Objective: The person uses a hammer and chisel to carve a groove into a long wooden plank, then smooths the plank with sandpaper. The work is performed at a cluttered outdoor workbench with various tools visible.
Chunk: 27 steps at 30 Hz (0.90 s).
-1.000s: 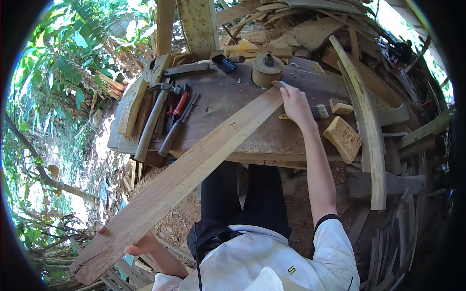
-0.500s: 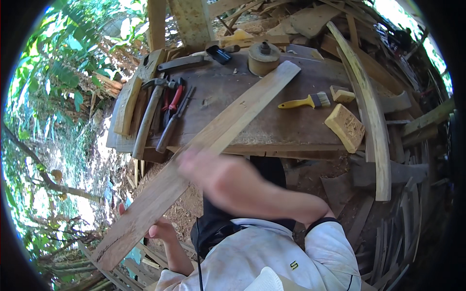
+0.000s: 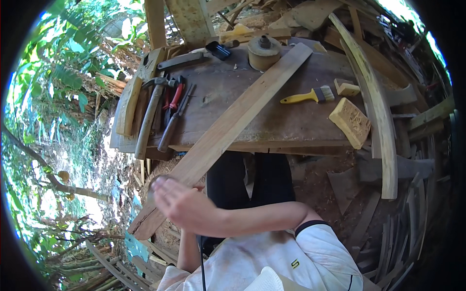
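Observation:
A long wooden board (image 3: 228,119) slants from the bench's far side down to my lap side, its near end beyond the bench edge. My right hand (image 3: 187,206) lies over the board's lower part, fingers pressed round a thin brown piece, perhaps sandpaper (image 3: 156,182), largely covered and slightly blurred. Below the board rises my left forearm (image 3: 188,250). The left hand supports the board there, mostly hidden behind my right hand, with only a fingertip (image 3: 199,187) showing by the board's edge.
On the bench (image 3: 204,97) lie a hammer (image 3: 149,116), red-handled pliers (image 3: 176,96), a chisel-like tool (image 3: 174,121), a yellow-handled brush (image 3: 306,96) and a yellowish block (image 3: 349,122). A round tin (image 3: 264,57) stands near the board's far end. A long curved pole (image 3: 376,106) leans at the right.
My right hand has slid down the board toward its near end. The board has shifted to the right and up, and my left hand has become mostly covered.

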### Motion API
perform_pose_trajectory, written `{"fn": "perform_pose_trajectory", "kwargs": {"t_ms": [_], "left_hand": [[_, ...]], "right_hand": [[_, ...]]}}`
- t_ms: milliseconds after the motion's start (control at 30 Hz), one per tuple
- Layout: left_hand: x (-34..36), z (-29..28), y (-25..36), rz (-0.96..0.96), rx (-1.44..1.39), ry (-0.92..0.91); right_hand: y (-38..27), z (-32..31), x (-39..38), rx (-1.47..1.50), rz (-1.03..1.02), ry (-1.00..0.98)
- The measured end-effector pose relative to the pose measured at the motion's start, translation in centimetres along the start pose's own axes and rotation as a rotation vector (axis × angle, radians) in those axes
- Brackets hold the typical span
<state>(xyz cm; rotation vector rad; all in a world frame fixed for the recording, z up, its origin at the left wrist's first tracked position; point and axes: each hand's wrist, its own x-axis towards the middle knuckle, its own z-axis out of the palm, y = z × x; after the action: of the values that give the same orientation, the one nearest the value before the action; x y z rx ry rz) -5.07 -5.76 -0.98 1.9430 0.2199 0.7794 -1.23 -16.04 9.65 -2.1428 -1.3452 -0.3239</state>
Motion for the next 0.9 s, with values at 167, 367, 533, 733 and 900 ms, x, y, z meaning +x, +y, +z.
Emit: {"fn": "perform_pose_trajectory", "kwargs": {"t_ms": [167,367,533,733,900], "left_hand": [[-1.2,0.1,0.7,-0.269,-0.310,-0.046],[-3.7,1.1,-4.8,-0.027,-0.189,-0.089],[-1.0,2.3,2.8,-0.365,-0.365,-0.177],[0.5,1.2,1.3,-0.161,-0.321,-0.260],[1.2,1.6,5.0,-0.252,-0.429,-0.208]], "right_hand": [[-2.3,3.7,-1.2,0.188,-0.147,0.097],[8.5,-4.2,-1.9,0.224,0.128,0.060],[1.4,-0.3,-1.1,0.000,-0.116,0.094],[-0.5,1.0,-1.2,-0.439,-0.368,-0.195],[3.0,-2.2,-2.1,-0.231,-0.107,-0.069]]}}
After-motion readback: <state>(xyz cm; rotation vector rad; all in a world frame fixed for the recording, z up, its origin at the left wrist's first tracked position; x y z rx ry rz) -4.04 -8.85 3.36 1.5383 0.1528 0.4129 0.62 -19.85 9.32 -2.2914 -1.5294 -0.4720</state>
